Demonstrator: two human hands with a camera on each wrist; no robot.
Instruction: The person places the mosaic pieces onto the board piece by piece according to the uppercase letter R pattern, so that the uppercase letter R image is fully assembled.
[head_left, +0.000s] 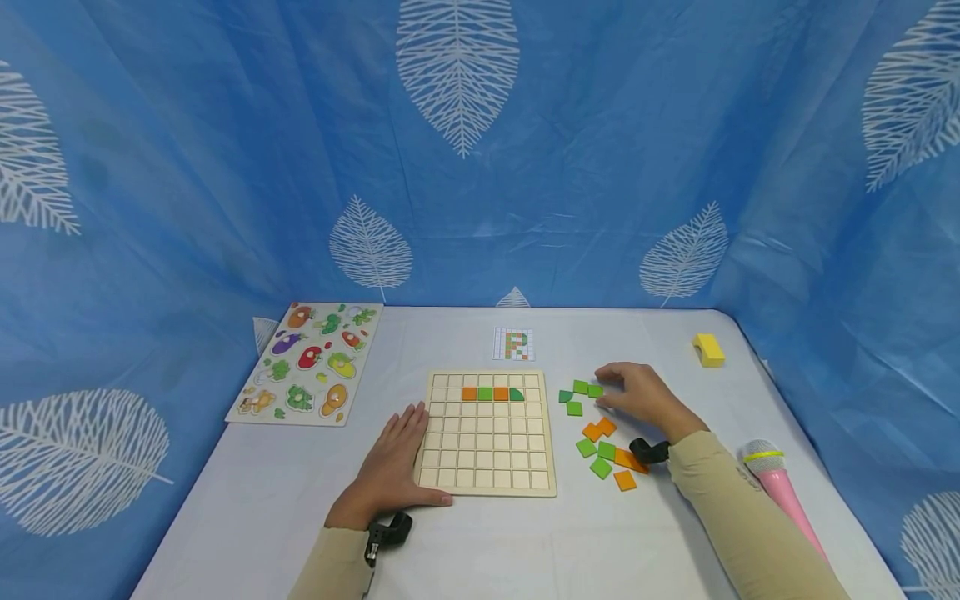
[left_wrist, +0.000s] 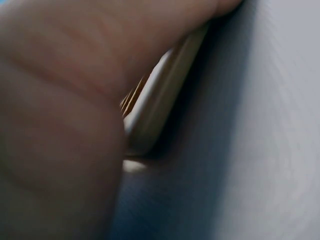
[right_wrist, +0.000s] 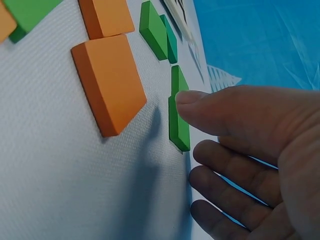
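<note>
A square wooden grid board [head_left: 486, 433] lies on the table; near its top sits a row of orange, green, orange and dark green tiles. My left hand [head_left: 393, 462] rests flat along the board's left edge, fingers straight, thumb by the near corner. In the left wrist view the palm hides most of the board [left_wrist: 167, 90]. Right of the board, my right hand [head_left: 641, 396] hovers beside a green tile [head_left: 596, 391], thumb and fingers apart. The right wrist view shows the thumb in front of green tiles [right_wrist: 179, 125] and the other fingers loosely bent, holding nothing.
Loose orange tiles [head_left: 625, 481] and green tiles [head_left: 587, 448] lie right of the board. A pattern card [head_left: 513, 343] is behind it. A vegetable puzzle board [head_left: 307, 367] lies left; a yellow block [head_left: 708, 350] and a pink microphone [head_left: 783, 492] lie right. A blue curtain [head_left: 570, 167] encloses the table.
</note>
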